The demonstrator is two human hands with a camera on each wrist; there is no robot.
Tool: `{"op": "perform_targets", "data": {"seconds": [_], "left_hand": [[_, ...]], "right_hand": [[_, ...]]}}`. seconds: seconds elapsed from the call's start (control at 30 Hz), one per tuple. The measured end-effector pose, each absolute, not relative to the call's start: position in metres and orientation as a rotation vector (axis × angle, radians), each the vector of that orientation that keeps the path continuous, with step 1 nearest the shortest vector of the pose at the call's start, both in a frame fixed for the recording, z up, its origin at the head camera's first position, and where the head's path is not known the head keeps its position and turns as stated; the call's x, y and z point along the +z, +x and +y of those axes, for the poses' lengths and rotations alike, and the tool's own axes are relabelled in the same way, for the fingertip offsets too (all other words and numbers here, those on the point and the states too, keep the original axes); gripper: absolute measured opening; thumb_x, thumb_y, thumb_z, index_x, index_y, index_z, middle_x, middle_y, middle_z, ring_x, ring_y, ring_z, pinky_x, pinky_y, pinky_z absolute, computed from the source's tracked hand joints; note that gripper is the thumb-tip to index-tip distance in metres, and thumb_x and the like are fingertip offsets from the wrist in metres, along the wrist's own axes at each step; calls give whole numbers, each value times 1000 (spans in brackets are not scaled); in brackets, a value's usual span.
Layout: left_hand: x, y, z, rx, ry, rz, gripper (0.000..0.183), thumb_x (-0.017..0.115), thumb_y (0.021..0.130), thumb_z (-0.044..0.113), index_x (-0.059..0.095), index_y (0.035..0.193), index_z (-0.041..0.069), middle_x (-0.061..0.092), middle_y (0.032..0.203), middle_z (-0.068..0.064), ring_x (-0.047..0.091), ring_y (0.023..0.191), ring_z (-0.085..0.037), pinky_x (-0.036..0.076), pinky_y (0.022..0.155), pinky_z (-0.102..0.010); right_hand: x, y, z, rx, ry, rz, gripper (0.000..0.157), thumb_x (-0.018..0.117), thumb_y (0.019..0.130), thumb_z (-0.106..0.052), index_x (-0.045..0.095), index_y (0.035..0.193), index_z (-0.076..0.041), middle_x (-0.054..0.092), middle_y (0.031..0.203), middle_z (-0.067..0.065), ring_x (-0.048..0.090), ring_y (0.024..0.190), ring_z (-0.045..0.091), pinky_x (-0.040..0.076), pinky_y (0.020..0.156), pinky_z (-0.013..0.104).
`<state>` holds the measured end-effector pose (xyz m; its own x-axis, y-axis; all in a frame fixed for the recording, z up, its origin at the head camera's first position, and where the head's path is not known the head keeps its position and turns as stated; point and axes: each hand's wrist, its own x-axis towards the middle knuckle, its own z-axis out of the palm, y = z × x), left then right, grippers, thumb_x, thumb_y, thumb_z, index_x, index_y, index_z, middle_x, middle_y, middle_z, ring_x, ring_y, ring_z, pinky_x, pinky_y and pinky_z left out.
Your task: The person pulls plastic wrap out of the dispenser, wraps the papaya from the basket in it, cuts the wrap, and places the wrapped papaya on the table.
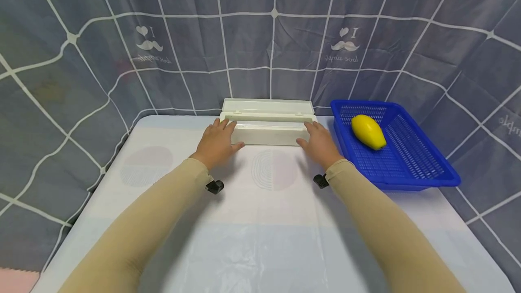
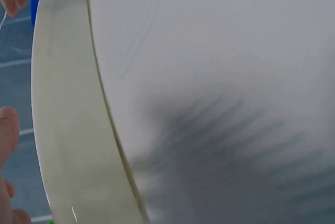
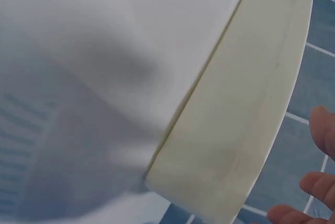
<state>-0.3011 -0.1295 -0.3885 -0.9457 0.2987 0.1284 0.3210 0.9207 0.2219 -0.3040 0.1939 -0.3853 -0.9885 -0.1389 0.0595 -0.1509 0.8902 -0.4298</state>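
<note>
Just above frame centre, we see the white box (image 1: pixel 268 137), lid (image 1: pixel 268 105) back, between left hand (image 1: pixel 217 143) and right hand (image 1: pixel 321 144), fingers spread, gripping nothing; uneven pushes could skew it.

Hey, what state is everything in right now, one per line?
White box: upright, open
Box lid: raised, at the back
Left hand: fingers spread, at the box's left end
Right hand: fingers spread, at the box's right end
Blue basket: upright, open-topped
Yellow fruit: lying in the basket
Grey curtain: hanging
</note>
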Motion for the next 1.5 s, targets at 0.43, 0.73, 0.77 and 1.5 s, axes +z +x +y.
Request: {"op": "perform_targets", "data": {"seconds": [0.43, 0.73, 0.77, 1.5], "left_hand": [[-388, -348, -152, -576, -423, -3004, 58, 53, 110, 39, 45, 159, 10, 43, 163, -22, 38, 152, -46, 28, 126, -62], [-397, -360, -149, -578, -431, -2992, 46, 51, 111, 37, 60, 148, 12, 53, 153, -18, 44, 143, -48, 34, 120, -62], [-398, -361, -149, -582, -426, -2993, 45, 51, 111, 37, 62, 147, 12, 53, 153, -18, 44, 143, -47, 34, 120, -62], [-393, -369, -143, -521, -399, -2984, 29, 53, 110, 29, 75, 121, 12, 69, 125, -10, 52, 132, -42, 40, 109, -60]], "right_hand": [[-389, -342, 196, 650, 191, -2942, 47, 57, 106, -23, 58, 148, -2, 66, 142, 23, 43, 147, 42, 26, 123, 58], [-394, -352, 203, 658, 62, -2989, 42, 51, 109, -28, 64, 145, -10, 49, 157, 26, 33, 147, 51, 26, 120, 65], [-394, -352, 203, 670, 47, -2998, 41, 51, 109, -29, 65, 144, -12, 44, 160, 26, 30, 147, 53, 26, 119, 66], [-395, -362, 211, 697, 14, -2989, 35, 56, 107, -31, 76, 127, -11, 55, 153, 19, 36, 141, 54, 29, 114, 66]]}}
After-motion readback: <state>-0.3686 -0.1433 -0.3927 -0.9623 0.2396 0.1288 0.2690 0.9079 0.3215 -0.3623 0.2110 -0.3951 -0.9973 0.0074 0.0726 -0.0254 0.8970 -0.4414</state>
